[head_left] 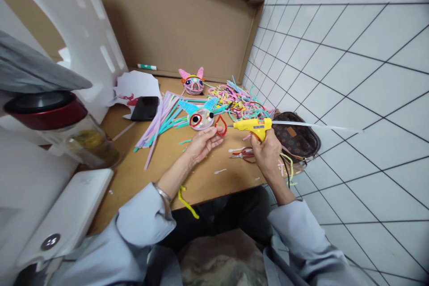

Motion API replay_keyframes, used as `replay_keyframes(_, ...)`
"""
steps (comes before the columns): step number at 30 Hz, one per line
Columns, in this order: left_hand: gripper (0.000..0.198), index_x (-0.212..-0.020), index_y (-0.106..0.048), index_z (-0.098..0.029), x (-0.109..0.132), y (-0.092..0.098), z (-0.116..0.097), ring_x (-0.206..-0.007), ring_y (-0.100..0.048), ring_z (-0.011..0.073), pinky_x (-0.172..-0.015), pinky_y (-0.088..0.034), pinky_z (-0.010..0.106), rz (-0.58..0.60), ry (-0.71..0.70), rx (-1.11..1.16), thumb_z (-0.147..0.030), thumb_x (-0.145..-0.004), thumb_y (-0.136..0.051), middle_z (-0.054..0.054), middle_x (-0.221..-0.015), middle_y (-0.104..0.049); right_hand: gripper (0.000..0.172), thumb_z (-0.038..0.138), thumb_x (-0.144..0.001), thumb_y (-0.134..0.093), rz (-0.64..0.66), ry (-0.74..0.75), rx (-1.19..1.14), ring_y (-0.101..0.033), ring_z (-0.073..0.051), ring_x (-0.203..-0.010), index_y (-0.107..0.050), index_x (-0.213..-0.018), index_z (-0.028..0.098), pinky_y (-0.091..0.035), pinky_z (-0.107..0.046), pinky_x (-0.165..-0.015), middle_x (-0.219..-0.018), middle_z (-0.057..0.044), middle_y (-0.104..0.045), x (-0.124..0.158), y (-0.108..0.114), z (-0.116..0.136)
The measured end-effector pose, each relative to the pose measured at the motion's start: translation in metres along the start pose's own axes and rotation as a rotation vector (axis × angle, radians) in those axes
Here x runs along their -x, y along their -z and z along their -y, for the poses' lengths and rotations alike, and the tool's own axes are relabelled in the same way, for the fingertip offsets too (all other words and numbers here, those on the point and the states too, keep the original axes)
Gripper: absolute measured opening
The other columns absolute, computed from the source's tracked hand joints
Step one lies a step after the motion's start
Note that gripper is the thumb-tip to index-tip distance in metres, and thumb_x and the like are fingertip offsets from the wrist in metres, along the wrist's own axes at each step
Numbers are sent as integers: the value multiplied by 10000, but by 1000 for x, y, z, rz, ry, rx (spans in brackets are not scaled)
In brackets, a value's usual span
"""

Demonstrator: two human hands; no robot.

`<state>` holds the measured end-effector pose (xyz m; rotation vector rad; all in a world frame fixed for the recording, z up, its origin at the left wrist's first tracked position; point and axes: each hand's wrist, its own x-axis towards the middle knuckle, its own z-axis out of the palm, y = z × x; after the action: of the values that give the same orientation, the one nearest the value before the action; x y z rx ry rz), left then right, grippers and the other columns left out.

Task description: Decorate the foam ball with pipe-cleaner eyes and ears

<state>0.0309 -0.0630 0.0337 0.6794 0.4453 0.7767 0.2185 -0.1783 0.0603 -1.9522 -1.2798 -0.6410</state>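
Observation:
My right hand is closed round the handle of a yellow glue gun, whose nozzle points left at a red pipe-cleaner loop. A clear glue stick juts from the gun's back to the right. My left hand pinches that red loop beside a round silver craft face with blue pipe-cleaner horns. Both rest over a brown cardboard table.
A pile of coloured pipe cleaners lies behind the gun; more lilac and teal ones lie left. A pink horned craft head, black phone, red pliers, brown patterned bag, a glass jar and tiled wall surround.

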Motion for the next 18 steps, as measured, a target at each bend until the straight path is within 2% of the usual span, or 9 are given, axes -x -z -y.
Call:
replay_keyframes(7,86,-881,-777,-137,0,-2,2,-843,-753,148,-892,-573,277,-22,-24,-61,-205,-828,-780,88,-968,-807,273,430,-885,-514,10,0,-33,-602,-267,-717,-568,-1000,189,-414,-329,-629,-816,-97,-662,-1,1,4)
replay_keyframes(9,153,-855,-782,-144,-1,-2,5,-919,-750,176,-931,-551,291,-38,-54,-113,-256,-770,-845,91,-988,-806,268,434,-893,-503,4,-11,-44,-600,-270,-712,-562,-990,191,-421,-336,-633,-797,-91,-650,-1,0,5)
replay_keyframes(13,317,-848,-799,-159,-2,-1,10,-1116,-708,266,-955,-524,318,-36,-102,-205,-387,-661,-917,106,-1056,-800,223,403,-893,-519,6,68,-84,-613,-258,-732,-562,-990,208,-453,-339,-661,-836,-84,-661,2,1,10)
replay_keyframes(18,328,-850,-813,-158,-3,-1,12,-1089,-703,281,-910,-513,317,-27,-126,-248,-405,-657,-912,114,-1039,-803,187,373,-897,-530,23,102,-71,-615,-247,-706,-554,-989,211,-457,-331,-650,-800,-66,-655,3,0,15)
